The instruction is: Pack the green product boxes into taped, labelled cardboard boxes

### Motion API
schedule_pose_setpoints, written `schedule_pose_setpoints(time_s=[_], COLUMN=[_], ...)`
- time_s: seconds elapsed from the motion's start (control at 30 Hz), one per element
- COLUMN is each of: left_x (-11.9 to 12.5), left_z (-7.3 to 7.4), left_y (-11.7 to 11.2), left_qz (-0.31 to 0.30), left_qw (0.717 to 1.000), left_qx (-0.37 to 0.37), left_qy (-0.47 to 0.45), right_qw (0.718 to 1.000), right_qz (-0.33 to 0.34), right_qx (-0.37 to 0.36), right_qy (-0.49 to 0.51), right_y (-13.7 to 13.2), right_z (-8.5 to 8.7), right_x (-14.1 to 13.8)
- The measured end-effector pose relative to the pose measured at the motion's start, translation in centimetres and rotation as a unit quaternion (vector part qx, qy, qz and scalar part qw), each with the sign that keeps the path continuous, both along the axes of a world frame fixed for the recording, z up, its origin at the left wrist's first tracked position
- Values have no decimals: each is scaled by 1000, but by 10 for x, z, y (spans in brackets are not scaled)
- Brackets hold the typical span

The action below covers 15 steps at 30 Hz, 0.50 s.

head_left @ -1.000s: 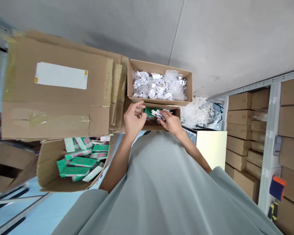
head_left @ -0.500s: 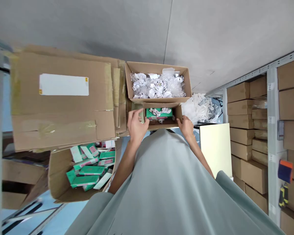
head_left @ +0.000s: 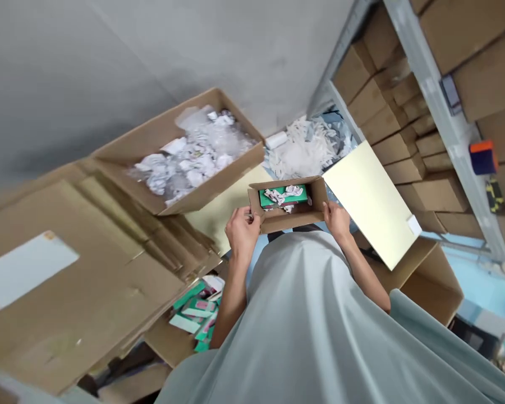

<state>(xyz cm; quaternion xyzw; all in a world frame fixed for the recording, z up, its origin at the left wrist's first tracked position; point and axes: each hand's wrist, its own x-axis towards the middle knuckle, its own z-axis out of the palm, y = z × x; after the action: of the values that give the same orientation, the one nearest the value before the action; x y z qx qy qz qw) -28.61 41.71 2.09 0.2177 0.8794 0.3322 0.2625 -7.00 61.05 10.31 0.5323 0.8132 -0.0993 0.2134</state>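
Large flattened cardboard box (head_left: 67, 275) with white label at left; beyond it open carton of crumpled white wrappers (head_left: 185, 154); green packets (head_left: 196, 314) in box below, near left elbow; left hand (head_left: 242, 233) grips left end of small open cardboard box (head_left: 287, 205), fingers curled on wall; box held mid-scene before chest, green packet and white scraps inside; right hand (head_left: 336, 219) clamps right end; cream board (head_left: 368, 205) just right; shelves of brown cartons (head_left: 408, 118) far right.

Head-worn view, steeply downward, close overhead
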Motion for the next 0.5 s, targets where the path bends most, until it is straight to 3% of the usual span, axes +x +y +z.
schedule_pose_setpoints(time_s=[0.23,0.37,0.5], left_x=[49,104,169], left_z=[26,31,21], left_y=[110,182,259], left_qz=[-196,-266,-333], left_qw=[978,960,939], left_qx=[63,69,73], left_qy=[34,46,50], right_qw=[986,973,956], right_qz=[-157,-223,-286], right_qx=[43,48,53], right_qy=[27,41,45], right_y=[25,45,75], right_z=[12,10,4], right_x=[111,177,242])
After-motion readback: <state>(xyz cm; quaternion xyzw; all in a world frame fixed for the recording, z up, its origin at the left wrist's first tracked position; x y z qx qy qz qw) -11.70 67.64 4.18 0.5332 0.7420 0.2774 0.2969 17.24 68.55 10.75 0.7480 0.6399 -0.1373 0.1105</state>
